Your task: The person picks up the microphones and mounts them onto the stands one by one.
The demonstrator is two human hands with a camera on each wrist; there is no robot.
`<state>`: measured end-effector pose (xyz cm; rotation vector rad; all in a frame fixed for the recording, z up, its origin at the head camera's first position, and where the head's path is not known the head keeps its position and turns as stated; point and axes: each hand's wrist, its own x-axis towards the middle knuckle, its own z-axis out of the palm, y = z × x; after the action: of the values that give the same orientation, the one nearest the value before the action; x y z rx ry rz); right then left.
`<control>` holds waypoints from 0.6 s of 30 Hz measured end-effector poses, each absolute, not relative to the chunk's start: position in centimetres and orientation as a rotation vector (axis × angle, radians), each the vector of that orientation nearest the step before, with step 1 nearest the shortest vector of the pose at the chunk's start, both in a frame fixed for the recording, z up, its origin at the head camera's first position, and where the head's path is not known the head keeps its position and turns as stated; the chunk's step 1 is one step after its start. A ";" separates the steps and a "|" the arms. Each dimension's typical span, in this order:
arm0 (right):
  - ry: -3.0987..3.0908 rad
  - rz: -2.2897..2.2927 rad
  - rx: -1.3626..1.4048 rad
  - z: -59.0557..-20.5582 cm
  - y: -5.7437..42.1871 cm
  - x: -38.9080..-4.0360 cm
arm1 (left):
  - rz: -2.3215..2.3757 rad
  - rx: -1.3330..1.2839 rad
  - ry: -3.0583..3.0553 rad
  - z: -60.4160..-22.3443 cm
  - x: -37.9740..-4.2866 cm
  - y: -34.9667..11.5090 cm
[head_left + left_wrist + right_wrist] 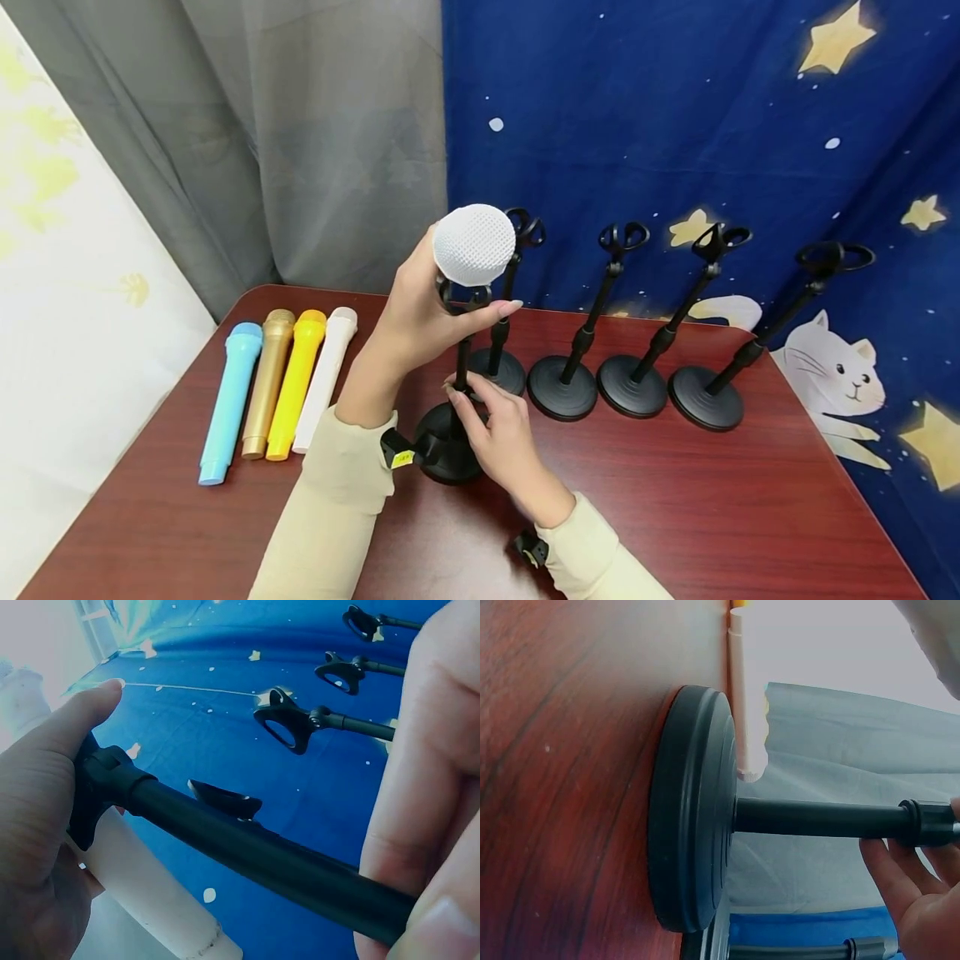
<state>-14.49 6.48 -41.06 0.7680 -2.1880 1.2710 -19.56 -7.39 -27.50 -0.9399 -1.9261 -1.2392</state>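
My left hand (417, 310) grips a white microphone (474, 244) just under its round mesh head, with the thumb extended across the clip. In the left wrist view the white handle (150, 885) slants down through the black clip (105, 776) at the top of a microphone stand (444, 457). Lower down, my right hand (497, 429) pinches that stand's black pole between thumb and fingers. The right wrist view shows the fingertips by the collar (924, 823) on the pole, and the round base (697, 810) standing on the table.
Blue (231, 404), gold (268, 383), yellow (297, 385) and white (326, 379) microphones lie side by side on the left of the brown table (675, 517). Several black stands (562, 387) with vacant clips line the back right. Grey and blue curtains (660, 108) hang behind.
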 end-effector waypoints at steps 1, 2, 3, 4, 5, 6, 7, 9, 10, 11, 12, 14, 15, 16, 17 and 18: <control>-2.188 1.271 0.764 -41.1 6.5 -14.5 | -1.242 -0.941 -1.927 -27.5 -19.6 -7.4; -2.189 1.269 0.761 -41.1 6.5 -14.5 | -1.244 -0.938 -1.933 -27.4 -19.6 -7.3; -2.189 1.268 0.758 -41.1 6.5 -14.5 | -1.245 -0.933 -1.943 -27.4 -19.5 -7.3; -2.188 1.266 0.756 -41.1 6.5 -14.5 | -1.244 -0.928 -1.955 -27.4 -19.5 -7.4; -2.185 1.262 0.756 -41.2 6.5 -14.5 | -1.245 -0.920 -1.969 -27.4 -19.4 -7.4; -2.181 1.261 0.756 -41.2 6.4 -14.5 | -1.245 -0.912 -1.984 -27.4 -19.4 -7.4; -2.175 1.261 0.756 -41.2 6.4 -14.5 | -1.245 -0.904 -1.998 -27.3 -19.3 -7.5; -2.163 1.262 0.756 -41.2 6.4 -14.5 | -1.252 -0.898 -2.018 -27.3 -19.2 -7.5; -2.154 1.262 0.758 -41.2 6.4 -14.5 | -1.254 -0.895 -2.026 -27.3 -19.2 -7.5; -2.148 1.262 0.758 -41.2 6.4 -14.5 | -1.253 -0.892 -2.032 -27.2 -19.1 -7.6; -2.143 1.266 0.759 -41.3 6.4 -14.5 | -1.248 -0.890 -2.035 -27.2 -19.1 -7.6; -2.134 1.269 0.761 -41.3 6.4 -14.5 | -1.234 -0.887 -2.035 -27.2 -19.1 -7.6; -2.131 1.269 0.762 -41.3 6.4 -14.5 | -1.221 -0.883 -2.035 -27.2 -19.1 -7.6; -2.128 1.268 0.763 -41.4 6.4 -14.5 | -1.203 -0.877 -2.033 -27.2 -19.1 -7.6; -2.125 1.267 0.763 -41.4 6.4 -14.5 | -1.187 -0.872 -2.025 -27.2 -19.1 -7.6; -2.121 1.265 0.766 -41.4 6.4 -14.5 | -1.172 -0.865 -2.012 -27.3 -19.2 -7.7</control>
<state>-14.53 6.36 -41.41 0.7656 -2.1208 1.2646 -19.16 -7.65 -27.25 -0.8652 -2.0123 -1.1717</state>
